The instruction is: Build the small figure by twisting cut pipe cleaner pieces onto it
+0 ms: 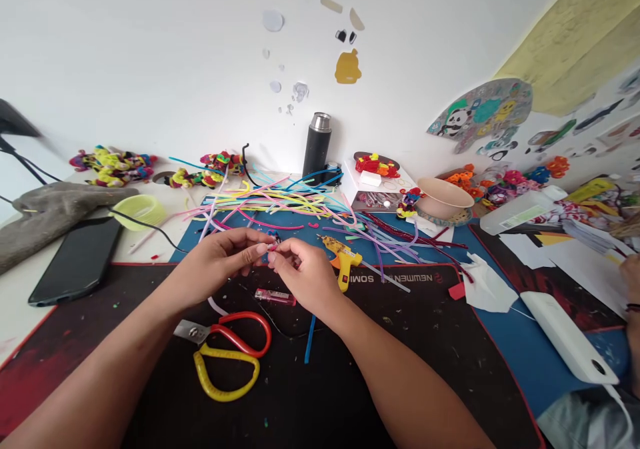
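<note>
My left hand (230,259) is closed in a pinch over the mat, thumb against forefinger. Its fingertips meet those of my right hand (307,272), which is pinched too. Between them shows a small dark red and blue piece (273,245), perhaps pipe cleaner; the fingers cover most of it. Under the hands lies a pink lighter (275,297). Scissors (227,355) with one red and one yellow handle rest below my left hand. A yellow hot glue gun (345,262) lies just beyond my right hand, and a blue pipe cleaner (310,339) sticks out below it.
Many coloured pipe cleaners (280,199) are heaped behind the hands. A black thermos (317,145) stands by the wall. To the left are a phone (77,260) and a tape roll (139,212); at right, a bowl (445,199), a white power bank (567,335) and another person's arm (633,302).
</note>
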Tool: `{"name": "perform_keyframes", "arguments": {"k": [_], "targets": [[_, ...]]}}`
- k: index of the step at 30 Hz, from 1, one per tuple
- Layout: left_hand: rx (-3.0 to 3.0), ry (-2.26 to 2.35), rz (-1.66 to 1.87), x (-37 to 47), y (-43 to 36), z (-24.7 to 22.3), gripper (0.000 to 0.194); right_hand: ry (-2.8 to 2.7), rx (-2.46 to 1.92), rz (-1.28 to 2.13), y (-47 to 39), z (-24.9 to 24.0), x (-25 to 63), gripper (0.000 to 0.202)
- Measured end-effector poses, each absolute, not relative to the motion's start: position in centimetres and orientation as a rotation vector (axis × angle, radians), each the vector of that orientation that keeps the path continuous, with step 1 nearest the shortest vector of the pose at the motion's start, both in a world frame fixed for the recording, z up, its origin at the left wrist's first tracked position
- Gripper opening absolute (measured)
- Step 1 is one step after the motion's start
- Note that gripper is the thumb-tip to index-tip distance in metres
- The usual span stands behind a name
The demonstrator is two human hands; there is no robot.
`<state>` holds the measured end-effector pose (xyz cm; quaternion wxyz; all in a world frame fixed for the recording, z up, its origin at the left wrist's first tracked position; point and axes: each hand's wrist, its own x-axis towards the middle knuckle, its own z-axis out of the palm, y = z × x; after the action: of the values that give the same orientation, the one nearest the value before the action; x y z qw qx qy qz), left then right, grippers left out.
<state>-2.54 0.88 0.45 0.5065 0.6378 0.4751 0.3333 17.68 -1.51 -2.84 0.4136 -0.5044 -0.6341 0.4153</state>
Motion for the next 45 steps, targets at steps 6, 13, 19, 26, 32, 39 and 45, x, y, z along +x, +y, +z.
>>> {"name": "perform_keyframes", "arguments": {"k": [6,13,19,26,32,39,45], "targets": [[1.53,1.086,0.797,-2.35,0.89,0.19,0.057,-1.758,-1.307,0.883,-1.78,-2.82,17.59,0.01],[1.554,1.111,0.764,-2.34,0.99,0.16,0.052,-1.753,-1.272,0.891,-1.7,-3.03,17.65,0.009],[1.53,1.159,0.735,-2.42,1.05,0.11,0.058,-1.65,-1.234,1.019,-1.64,-2.98,17.73,0.006],[1.292,1.156,0.879,-2.35,1.24,0.03,0.053,-1.521,-1.174,1.12,-1.63,-3.1,17.6,0.015],[1.175,1.089,0.886,-1.94,1.1,0.1,0.053,-1.469,-1.136,1.169,-1.48,-3.19,17.66,0.015],[1.19,1.109,0.909,-2.47,1.19,0.15,0.058,-1.364,-1.115,1.259,-1.32,-2.89,17.8,0.025],[1.314,1.144,0.829,-2.55,1.27,0.44,0.061,-1.366,-1.121,1.273,-1.27,-2.92,17.79,0.025]]}}
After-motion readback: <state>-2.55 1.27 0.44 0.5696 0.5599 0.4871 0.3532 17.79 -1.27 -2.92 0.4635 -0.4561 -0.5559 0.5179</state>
